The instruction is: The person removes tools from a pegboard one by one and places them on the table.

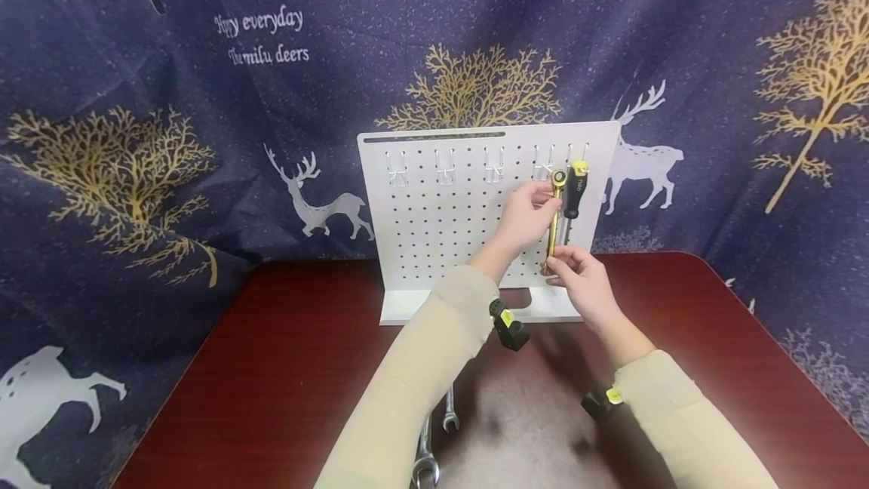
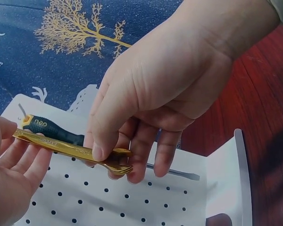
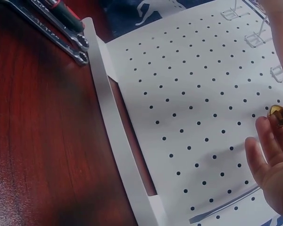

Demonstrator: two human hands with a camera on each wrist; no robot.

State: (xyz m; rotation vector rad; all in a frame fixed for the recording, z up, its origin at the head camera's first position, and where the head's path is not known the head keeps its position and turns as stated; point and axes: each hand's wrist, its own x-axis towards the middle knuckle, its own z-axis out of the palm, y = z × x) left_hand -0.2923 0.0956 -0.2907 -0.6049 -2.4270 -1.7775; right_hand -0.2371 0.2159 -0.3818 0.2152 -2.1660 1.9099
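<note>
A gold combination wrench stands almost upright in front of the white pegboard. My left hand holds it near the ring end, close to the fourth hook from the left. My right hand pinches the lower, open-jawed end between thumb and fingers; the left wrist view shows that open end at the fingertips. Just right of the wrench, a black and yellow screwdriver hangs tip down on the rightmost hook.
Three more wire hooks line the board's upper left. Silver wrenches lie on the dark red table, partly behind the left sleeve. Beside them, a red and green handle shows in the right wrist view. A patterned blue cloth hangs behind.
</note>
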